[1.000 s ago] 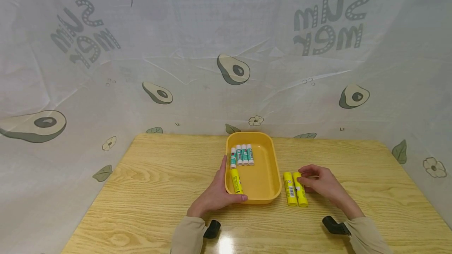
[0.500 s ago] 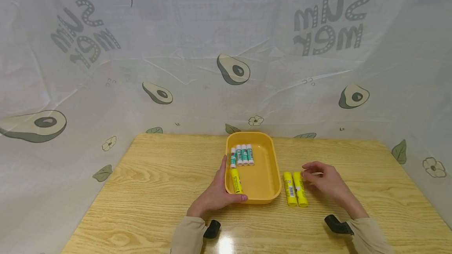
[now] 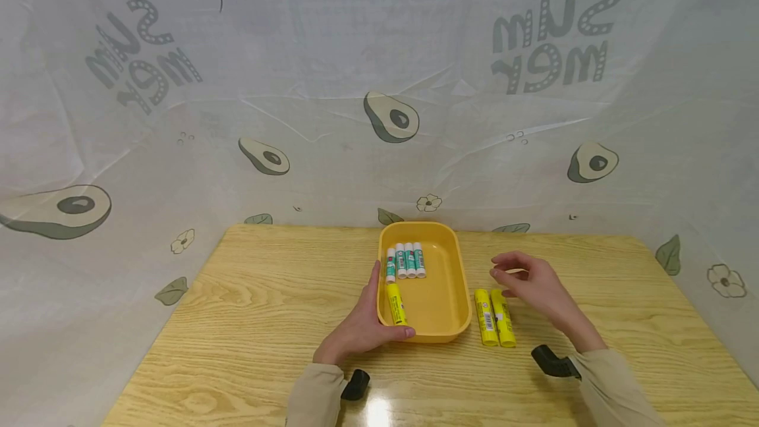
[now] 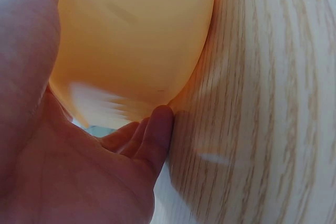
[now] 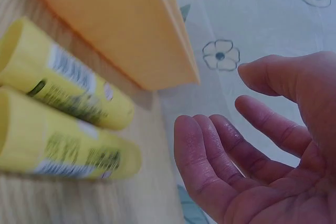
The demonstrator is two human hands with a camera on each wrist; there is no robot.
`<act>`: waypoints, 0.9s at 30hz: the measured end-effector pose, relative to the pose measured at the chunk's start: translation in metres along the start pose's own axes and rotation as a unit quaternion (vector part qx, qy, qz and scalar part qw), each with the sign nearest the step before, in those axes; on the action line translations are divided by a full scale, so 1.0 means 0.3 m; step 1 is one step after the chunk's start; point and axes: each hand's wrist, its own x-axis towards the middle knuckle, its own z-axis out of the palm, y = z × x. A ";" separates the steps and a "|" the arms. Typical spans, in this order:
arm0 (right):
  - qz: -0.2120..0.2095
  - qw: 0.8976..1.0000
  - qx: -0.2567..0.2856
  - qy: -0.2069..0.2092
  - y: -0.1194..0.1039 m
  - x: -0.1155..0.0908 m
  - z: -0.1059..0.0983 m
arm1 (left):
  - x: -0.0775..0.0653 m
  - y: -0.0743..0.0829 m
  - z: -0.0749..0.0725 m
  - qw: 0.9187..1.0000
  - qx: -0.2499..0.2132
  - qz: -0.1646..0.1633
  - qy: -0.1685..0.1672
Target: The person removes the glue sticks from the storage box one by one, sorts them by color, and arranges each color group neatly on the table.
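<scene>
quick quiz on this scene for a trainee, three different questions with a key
1. How many teal sticks lie in the tray?
2. True or false: the right hand holds nothing.
3. Multiple choice, seen in the head view: the two yellow sticks on the table lie
a) left of the tray
b) right of the tray
c) behind the tray

Key: 1. four; 2. true; 3. b
</scene>
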 end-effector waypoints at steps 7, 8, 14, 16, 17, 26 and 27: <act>-0.013 1.000 0.008 -0.012 -0.043 0.038 0.016 | 0.003 -0.001 -0.003 1.000 0.003 0.003 -0.001; -0.016 1.000 0.011 -0.014 -0.047 0.044 0.019 | 0.003 -0.001 -0.003 1.000 0.005 0.002 0.000; -0.031 0.999 0.022 -0.020 -0.074 0.080 0.041 | 0.002 -0.002 -0.003 1.000 0.009 -0.001 0.003; -0.034 0.999 0.025 -0.025 -0.084 0.093 0.052 | 0.002 -0.002 -0.003 1.000 0.007 0.000 0.003; -0.035 0.999 0.026 -0.028 -0.088 0.100 0.058 | 0.003 -0.003 -0.003 1.000 0.007 0.001 0.003; -0.027 0.997 0.035 -0.068 -0.126 0.155 0.119 | -0.002 0.002 -0.001 1.000 -0.003 -0.002 0.001; -0.027 0.997 0.034 -0.071 -0.131 0.162 0.126 | -0.003 0.003 0.000 1.000 -0.004 -0.004 0.001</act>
